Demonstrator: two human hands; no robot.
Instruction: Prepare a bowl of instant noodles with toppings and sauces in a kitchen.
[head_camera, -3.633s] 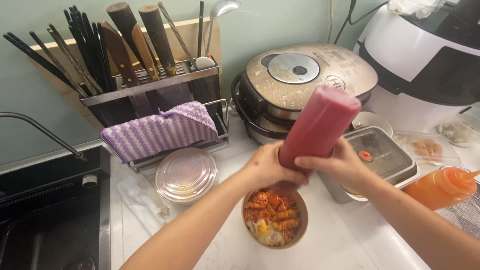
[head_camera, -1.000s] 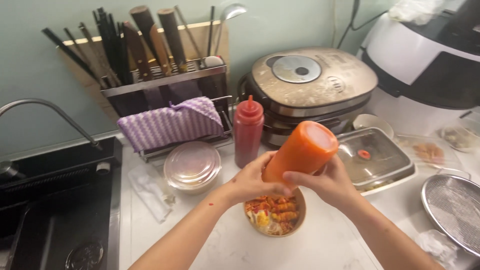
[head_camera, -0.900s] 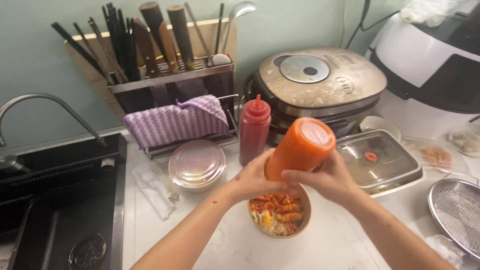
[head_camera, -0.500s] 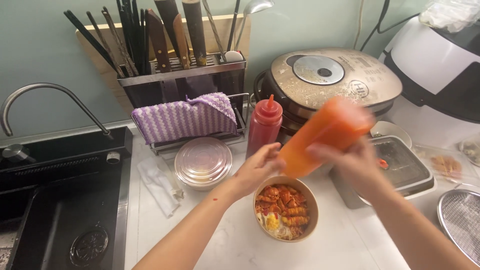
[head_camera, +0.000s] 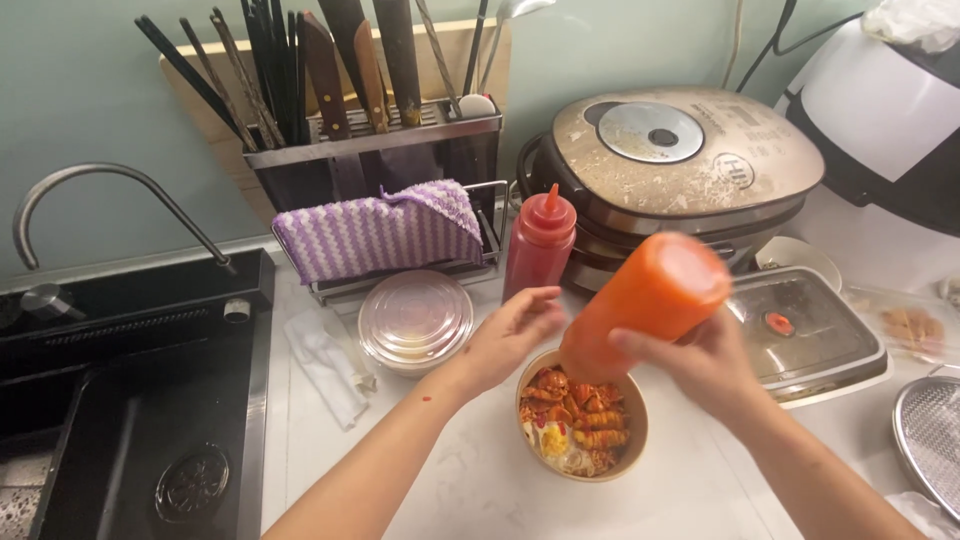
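Two hands are seen over the bowl (head_camera: 583, 428): the orange squeeze bottle (head_camera: 645, 300) is gripped upside down by the right hand (head_camera: 700, 362), nozzle above the food, while the left hand (head_camera: 510, 335) is held open just beside the bowl's rim, fingers spread, nothing grasped. Too much sauce could be released by a hard squeeze, or the white surface (head_camera: 470, 490) splashed. A red bottle (head_camera: 538, 245) is left standing behind.

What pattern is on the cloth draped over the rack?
Purple and white zigzag stripes on the cloth, head view.

We see a pale green wall (head_camera: 90, 110) behind a white countertop (head_camera: 480, 490), with a black sink (head_camera: 150, 420) at left.
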